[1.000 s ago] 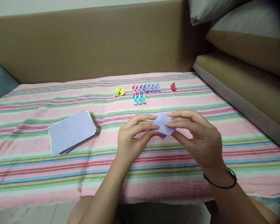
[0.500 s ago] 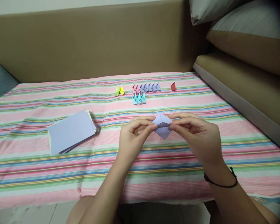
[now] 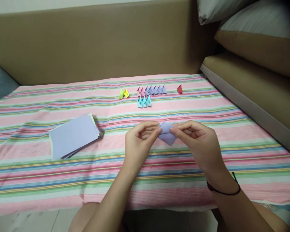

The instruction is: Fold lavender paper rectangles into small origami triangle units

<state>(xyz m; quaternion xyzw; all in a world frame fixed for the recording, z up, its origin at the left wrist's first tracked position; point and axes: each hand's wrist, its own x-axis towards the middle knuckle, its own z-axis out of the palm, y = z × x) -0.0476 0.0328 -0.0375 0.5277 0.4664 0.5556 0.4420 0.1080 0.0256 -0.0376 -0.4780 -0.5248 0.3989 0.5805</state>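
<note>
A folded piece of lavender paper point(image 3: 168, 138) is held up between my two hands, diamond-shaped with a crease or flap edge across its middle. My left hand point(image 3: 141, 137) pinches its left corner between thumb and fingers. At the right corner, my right hand point(image 3: 199, 138) pinches it the same way, thumb on the near face. Beyond the hands stand small folded paper pieces: a row of pink pieces point(image 3: 140, 91) and lavender pieces point(image 3: 156, 90), with turquoise pieces point(image 3: 144, 102) just in front.
To the left lies a stack of paper sheets point(image 3: 73, 137), lavender on top. Yellow and green folded pieces point(image 3: 124, 93) sit left of the row, a red one point(image 3: 180, 89) to its right. Everything rests on a striped cloth point(image 3: 106, 175). Cushions point(image 3: 256, 83) are piled at the right.
The raised fold of the lavender paper now lies flatter, and the paper is slightly turned. My right hand has moved a little left, nearer my left hand.
</note>
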